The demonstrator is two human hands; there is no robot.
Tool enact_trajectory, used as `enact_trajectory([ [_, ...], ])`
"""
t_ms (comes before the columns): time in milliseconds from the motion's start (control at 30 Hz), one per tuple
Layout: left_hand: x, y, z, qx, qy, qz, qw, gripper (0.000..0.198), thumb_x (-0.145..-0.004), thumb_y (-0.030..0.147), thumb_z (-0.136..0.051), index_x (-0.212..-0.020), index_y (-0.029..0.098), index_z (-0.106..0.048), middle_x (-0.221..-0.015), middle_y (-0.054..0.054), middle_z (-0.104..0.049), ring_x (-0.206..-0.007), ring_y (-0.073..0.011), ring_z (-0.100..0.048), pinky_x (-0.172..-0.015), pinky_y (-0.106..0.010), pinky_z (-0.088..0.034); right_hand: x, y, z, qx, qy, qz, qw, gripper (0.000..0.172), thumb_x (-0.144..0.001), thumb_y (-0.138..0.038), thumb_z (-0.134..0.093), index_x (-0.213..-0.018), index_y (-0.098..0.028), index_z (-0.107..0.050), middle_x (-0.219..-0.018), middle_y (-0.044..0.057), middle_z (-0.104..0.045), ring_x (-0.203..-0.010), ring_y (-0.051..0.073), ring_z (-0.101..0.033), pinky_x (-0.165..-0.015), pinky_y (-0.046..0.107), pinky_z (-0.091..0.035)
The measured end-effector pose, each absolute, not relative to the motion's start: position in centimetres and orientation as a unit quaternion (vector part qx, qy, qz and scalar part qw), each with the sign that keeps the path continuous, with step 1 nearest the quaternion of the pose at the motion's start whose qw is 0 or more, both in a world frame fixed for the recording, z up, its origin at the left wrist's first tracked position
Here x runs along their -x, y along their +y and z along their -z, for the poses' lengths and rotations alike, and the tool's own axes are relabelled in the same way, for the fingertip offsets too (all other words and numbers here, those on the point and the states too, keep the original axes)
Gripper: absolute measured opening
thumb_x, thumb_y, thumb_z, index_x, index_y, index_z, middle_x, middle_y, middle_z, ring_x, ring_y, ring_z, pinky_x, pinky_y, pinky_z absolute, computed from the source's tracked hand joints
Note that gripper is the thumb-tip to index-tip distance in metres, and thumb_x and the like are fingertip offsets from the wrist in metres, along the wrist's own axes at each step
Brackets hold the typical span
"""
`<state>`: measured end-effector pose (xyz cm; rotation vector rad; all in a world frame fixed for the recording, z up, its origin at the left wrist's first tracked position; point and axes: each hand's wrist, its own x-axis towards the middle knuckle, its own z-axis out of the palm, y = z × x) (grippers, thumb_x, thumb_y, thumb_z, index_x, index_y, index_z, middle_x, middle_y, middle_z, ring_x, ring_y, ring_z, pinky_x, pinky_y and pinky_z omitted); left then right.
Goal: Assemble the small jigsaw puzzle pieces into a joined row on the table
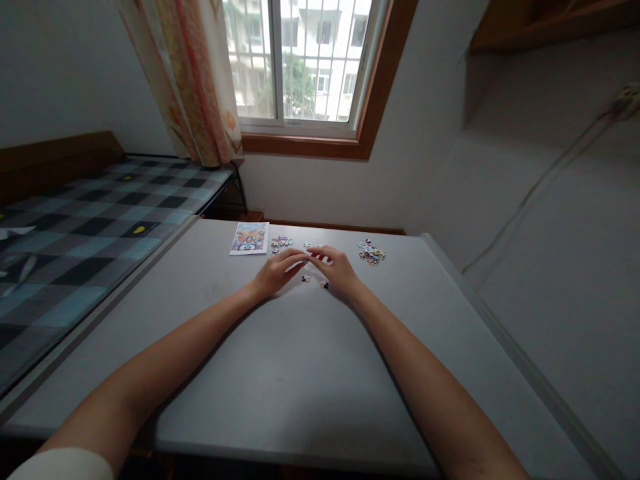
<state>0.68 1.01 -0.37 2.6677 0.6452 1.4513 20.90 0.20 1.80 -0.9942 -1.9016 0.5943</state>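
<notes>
jigsaw pieces (pixel 371 254) — small, multicoloured, seemingly loose

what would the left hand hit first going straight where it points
Most likely the right hand, directly ahead of the left hand. They look close together, though whether they touch, or pinch anything small between them, is hard to make out.

Daylight enters through the sliding window (pixel 307 73), whose panes glare and wash the building (pixel 327 33) outside nearly white. The room is dim, darkening toward the corners. Soft shadows edge the left forearm (pixel 170 363) and right forearm (pixel 425 360) on the grey tabletop (pixel 295 373). Wide-angle distortion stretches the edges; the small jigsaw pieces (pixel 372 254) look soft, their detail smeared.
</notes>
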Motion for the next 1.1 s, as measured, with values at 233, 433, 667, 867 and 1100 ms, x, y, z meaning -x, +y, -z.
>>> enact_trajectory([
  [233, -0.8, 0.5, -0.1, -0.862, 0.196, -0.467, 0.035, 0.027, -0.094, 0.022, -0.055, -0.120, 0.020, -0.057, -0.108, -0.008, -0.066, -0.100, -0.0145, -0.065, -0.086, -0.030, -0.055, -20.6, 0.8, -1.0, 0.387, -0.696, -0.355, 0.489, 0.029, -0.074, -0.046, -0.071, -0.084, -0.019, -0.075, -0.076, 0.003, -0.072, -0.068, 0.014, -0.062, -0.063, 0.027, -0.046],
  [433, -0.5, 0.5, -0.3, -0.840, 0.395, -0.373, -0.014, 0.022, -0.091, 0.026, -0.055, -0.108, 0.018, -0.066, -0.092, -0.006, -0.072, -0.087, -0.0202, -0.067, -0.087, -0.039, -0.050, -24.0, 2.6, 0.4, 0.461, -0.583, -0.308, 0.593, 0.034, -0.066, -0.047, -0.074, -0.081, -0.017, -0.074, -0.079, 0.006, -0.073, -0.070, 0.017, -0.063, -0.067, 0.031, -0.050],
  [667, -0.6, 0.6, 0.0, -0.828, 0.481, -0.275, -0.089, 0.020, -0.087, 0.027, -0.053, -0.090, 0.018, -0.071, -0.093, -0.011, -0.072, -0.092, -0.0277, -0.062, -0.089, -0.047, -0.041, -26.8, 3.9, 2.0, 0.513, -0.508, -0.261, 0.642, 0.038, -0.062, -0.049, -0.074, -0.080, -0.016, -0.073, -0.080, 0.008, -0.073, -0.070, 0.018, -0.064, -0.072, 0.034, -0.052],
  [867, -0.7, 0.5, 0.0, -0.817, 0.493, -0.279, -0.104, 0.015, -0.084, 0.025, -0.057, -0.087, 0.020, -0.070, -0.093, -0.008, -0.070, -0.088, -0.0253, -0.060, -0.085, -0.043, -0.042, -26.5, 3.9, 2.1, 0.509, -0.516, -0.266, 0.635, 0.039, -0.064, -0.048, -0.072, -0.087, -0.016, -0.073, -0.079, 0.007, -0.072, -0.069, 0.017, -0.063, -0.071, 0.034, -0.052],
  [1100, -0.6, 0.9, 0.1, -0.819, 0.491, -0.287, -0.077, 0.018, -0.084, 0.027, -0.059, -0.096, 0.018, -0.069, -0.106, -0.011, -0.066, -0.101, -0.0295, -0.056, -0.089, -0.046, -0.043, -26.4, 3.3, 1.5, 0.525, -0.553, -0.240, 0.601, 0.036, -0.070, -0.048, -0.068, -0.087, -0.016, -0.073, -0.080, 0.008, -0.071, -0.072, 0.018, -0.063, -0.071, 0.035, -0.051],
])
